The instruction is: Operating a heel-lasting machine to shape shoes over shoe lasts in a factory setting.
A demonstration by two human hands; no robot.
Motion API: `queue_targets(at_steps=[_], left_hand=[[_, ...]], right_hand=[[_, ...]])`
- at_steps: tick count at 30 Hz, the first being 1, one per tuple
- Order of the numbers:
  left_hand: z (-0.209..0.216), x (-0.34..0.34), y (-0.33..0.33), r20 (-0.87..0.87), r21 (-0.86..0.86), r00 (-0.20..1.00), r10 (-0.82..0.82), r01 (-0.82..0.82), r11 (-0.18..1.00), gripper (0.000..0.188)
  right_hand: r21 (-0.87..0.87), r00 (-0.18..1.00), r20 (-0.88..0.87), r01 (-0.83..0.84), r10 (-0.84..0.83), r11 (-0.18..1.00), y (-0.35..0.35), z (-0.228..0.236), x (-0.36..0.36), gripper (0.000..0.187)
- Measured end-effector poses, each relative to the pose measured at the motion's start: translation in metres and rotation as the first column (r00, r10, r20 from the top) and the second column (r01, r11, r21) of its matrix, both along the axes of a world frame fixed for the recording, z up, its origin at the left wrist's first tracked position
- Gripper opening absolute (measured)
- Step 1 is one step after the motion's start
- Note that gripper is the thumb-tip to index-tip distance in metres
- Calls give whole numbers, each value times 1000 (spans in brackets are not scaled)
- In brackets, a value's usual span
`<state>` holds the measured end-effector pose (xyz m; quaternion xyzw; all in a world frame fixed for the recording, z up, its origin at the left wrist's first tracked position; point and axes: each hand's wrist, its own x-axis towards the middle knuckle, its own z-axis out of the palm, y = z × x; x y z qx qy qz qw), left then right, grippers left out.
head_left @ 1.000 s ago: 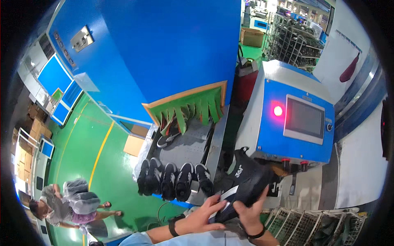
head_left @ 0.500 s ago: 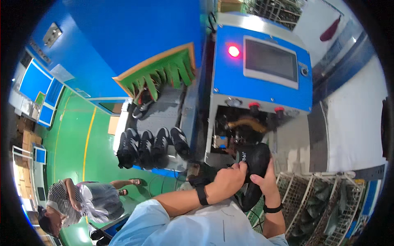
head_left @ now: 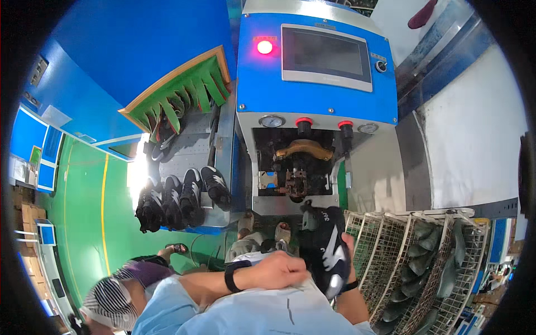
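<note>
A black sneaker (head_left: 330,251) with a white side marking is held upright before my body, its toe pointing down toward me. My right hand (head_left: 348,259) grips it from the right side and is mostly hidden behind it. Just left of the shoe is my left hand (head_left: 281,270), its fingers curled together close to the shoe's edge. Whether those fingers pinch anything is hidden. Beyond the shoe stands a blue machine (head_left: 262,84) with a dark screen and a lit red lamp; its open bay holds a curved brown pad (head_left: 306,149).
Several black sneakers (head_left: 192,192) stand on a conveyor (head_left: 190,131) at left, below a green strip curtain (head_left: 184,92). Wire racks (head_left: 385,240) holding grey shoe lasts (head_left: 416,273) are at right. A person in a striped top (head_left: 111,298) is at lower left.
The sneaker has been turned so its white side marking and toe show. My left hand has drawn back left from it. The whole view has shifted, bringing the machine nearer the middle.
</note>
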<state>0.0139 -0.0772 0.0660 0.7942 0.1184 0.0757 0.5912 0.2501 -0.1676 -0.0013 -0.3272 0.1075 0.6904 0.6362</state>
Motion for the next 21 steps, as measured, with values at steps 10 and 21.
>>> queue_targets(at_steps=[10,21], left_hand=[[-50,-25,35,-257,91,859,443,-435,896,29],[-91,-70,64,-379,50,825,419,-434,899,30]], right_hand=[[-42,272,956,-247,111,968,98,45,7,94],[-507,-636,713,-179,294,843,193,25,-18,105]])
